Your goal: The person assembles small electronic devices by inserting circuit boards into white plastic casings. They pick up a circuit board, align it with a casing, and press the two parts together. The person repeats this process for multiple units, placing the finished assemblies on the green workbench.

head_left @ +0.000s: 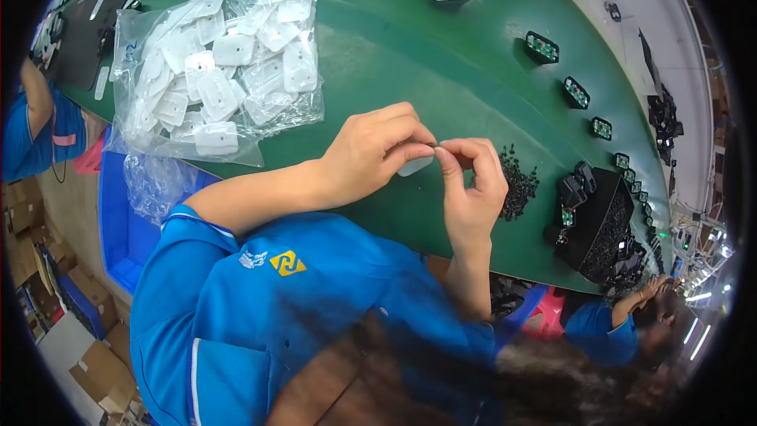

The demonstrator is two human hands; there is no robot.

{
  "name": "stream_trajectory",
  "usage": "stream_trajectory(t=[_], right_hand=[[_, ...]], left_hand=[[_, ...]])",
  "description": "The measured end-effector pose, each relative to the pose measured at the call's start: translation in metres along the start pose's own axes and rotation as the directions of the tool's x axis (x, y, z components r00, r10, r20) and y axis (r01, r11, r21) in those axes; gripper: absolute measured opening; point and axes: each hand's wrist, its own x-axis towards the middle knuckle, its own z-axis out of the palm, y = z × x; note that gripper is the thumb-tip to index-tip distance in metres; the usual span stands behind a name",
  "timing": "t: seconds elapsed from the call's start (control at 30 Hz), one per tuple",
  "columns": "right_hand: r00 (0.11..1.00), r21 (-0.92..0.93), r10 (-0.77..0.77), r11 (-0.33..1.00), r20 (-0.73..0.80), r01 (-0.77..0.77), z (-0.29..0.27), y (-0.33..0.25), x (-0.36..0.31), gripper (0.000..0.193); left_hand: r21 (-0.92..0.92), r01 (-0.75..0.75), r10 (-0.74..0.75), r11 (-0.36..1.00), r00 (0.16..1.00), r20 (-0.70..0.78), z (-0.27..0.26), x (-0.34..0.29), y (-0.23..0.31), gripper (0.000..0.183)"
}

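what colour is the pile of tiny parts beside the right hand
The pile of tiny parts is black; it shows best in the head view.

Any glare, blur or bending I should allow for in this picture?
Head view throughout: glints on the clear bag; bright light strips at lower right; hair blurred along the lower edge; the green table bowed by the fisheye, corners black; left hand and right hand fairly sharp, but detail where they meet too small to make out.

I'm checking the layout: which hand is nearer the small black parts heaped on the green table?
Right. The right hand is just left of the small black parts; the left hand is farther left.
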Motion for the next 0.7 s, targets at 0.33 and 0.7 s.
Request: stream_trajectory(t=[0.33,0.7], right_hand=[[0.993,0.062,0.107,0.993,-0.047,-0.104,0.003,0.003,-0.003,0.007],[1.000,-0.137,0.017,0.990,0.012,-0.015,0.013,0.011,-0.002,0.010]], left_hand=[[-0.462,0.377,-0.404,0.803,0.914,0.042,0.000,0.003,-0.017,0.026],[-0.541,0.553,-0.525,0.634,0.821,0.223,-0.002,0.000,-0.016,0.022]])
